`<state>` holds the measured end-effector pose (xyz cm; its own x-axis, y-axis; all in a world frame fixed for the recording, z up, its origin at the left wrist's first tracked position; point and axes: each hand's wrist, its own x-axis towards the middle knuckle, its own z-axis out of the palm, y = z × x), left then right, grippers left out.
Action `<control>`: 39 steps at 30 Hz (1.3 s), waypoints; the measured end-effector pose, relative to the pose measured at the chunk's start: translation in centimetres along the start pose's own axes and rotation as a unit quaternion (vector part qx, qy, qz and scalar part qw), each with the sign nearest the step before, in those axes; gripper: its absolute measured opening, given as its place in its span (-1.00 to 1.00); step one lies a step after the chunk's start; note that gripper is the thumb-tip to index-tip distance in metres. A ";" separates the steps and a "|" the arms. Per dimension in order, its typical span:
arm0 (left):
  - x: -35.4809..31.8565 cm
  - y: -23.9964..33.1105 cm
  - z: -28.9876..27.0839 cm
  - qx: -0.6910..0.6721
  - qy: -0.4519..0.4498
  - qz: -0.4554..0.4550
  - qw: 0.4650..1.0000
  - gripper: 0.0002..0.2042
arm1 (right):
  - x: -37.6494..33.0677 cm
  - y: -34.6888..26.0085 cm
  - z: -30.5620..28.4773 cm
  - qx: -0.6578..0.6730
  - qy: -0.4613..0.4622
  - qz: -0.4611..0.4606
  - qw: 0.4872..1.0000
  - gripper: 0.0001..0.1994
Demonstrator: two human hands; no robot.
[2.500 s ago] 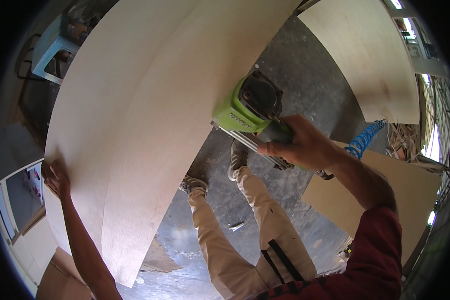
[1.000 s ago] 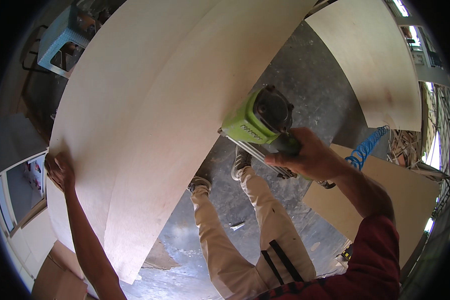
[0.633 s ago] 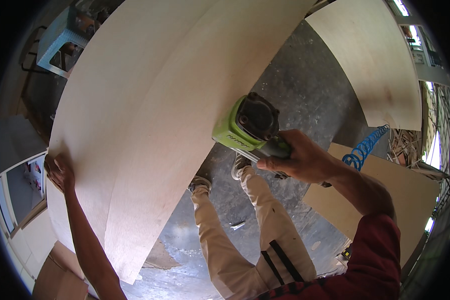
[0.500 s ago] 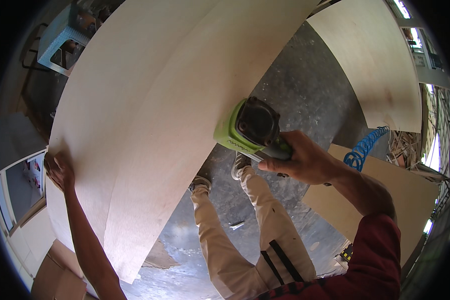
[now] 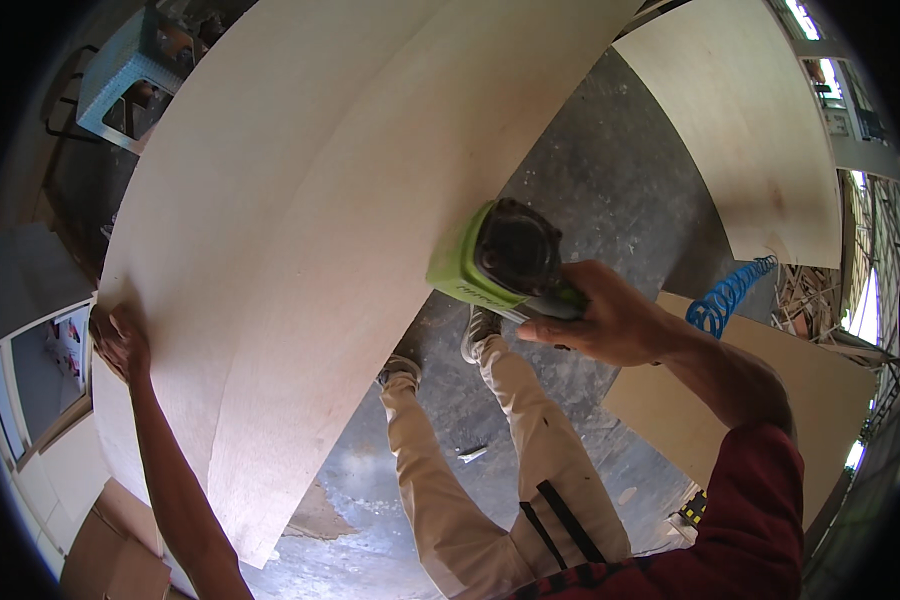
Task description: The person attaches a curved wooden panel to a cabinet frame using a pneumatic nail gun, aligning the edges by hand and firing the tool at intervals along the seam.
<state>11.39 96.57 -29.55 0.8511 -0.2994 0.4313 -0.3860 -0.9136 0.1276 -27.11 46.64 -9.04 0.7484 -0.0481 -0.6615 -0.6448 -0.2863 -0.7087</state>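
Note:
A large pale plywood sheet (image 5: 270, 230) spreads from the top of the view down to the lower left. My left hand (image 5: 122, 342) is at its left edge, fingers curled over the rim and gripping it. In my right hand (image 5: 605, 318) is a green and black nail gun (image 5: 470, 262), my fingers wrapped round its handle. The gun's body is over the sheet's right edge. Its nose is hidden beneath the body, so I cannot tell whether it touches the wood.
A blue coiled air hose (image 5: 725, 297) hangs beyond my right forearm. Another plywood sheet (image 5: 745, 130) stands at upper right, above a smaller board (image 5: 650, 400). A light-blue stool (image 5: 135, 85) is at upper left. Scrap wood strips (image 5: 815, 300) lie far right. My feet are on the concrete floor (image 5: 590, 170).
The nail gun's top has shifted very slightly downward and looks smeared by motion. Both hands and the plywood sheet stay in nearly the same place.

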 end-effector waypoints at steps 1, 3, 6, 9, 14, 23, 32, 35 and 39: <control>0.0 0.1 -0.1 0.002 0.001 0.001 1.000 -0.36 | -0.2 -0.3 -0.1 0.010 0.001 0.004 1.000 -0.71; 0.0 0.1 -0.2 0.002 0.000 0.000 1.000 -0.35 | -0.8 -0.6 -0.7 0.019 0.029 0.020 0.999 -0.70; 0.0 -0.2 0.0 0.000 -0.007 -0.004 1.000 -0.32 | -1.0 0.4 -1.5 0.002 0.108 -0.042 0.993 -0.66; -0.1 -0.2 0.1 0.010 -0.015 -0.013 1.000 -0.30 | 0.1 0.6 -3.2 -0.080 0.220 -0.118 0.965 -0.60; 0.4 -2.0 0.2 0.021 0.016 0.027 0.999 -0.27 | 8.6 0.0 -7.3 -0.296 0.435 -0.227 0.820 -0.63; 0.2 -2.1 0.9 -0.011 -0.038 -0.008 0.999 -0.25 | 23.0 4.2 -8.0 -0.456 0.556 -0.246 0.650 -0.37; 0.5 -4.5 1.1 0.013 -0.014 0.037 0.999 -0.33 | 17.5 -4.9 4.5 -0.296 0.569 -0.371 0.672 -0.34; 0.3 -4.2 2.1 0.035 0.000 0.105 0.994 -0.42 | 18.4 1.0 9.5 -0.392 0.400 -0.390 0.731 -0.19; 0.9 -6.6 2.6 0.147 0.050 0.267 0.951 -0.71 | 19.3 1.3 10.4 -0.428 0.411 -0.348 0.726 -0.14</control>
<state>15.60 101.65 -32.35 0.5184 -0.7278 0.4490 -0.6245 -0.6809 -0.3826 -15.09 55.25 -25.27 0.9136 -0.0605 0.4020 0.0034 -0.9877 -0.1564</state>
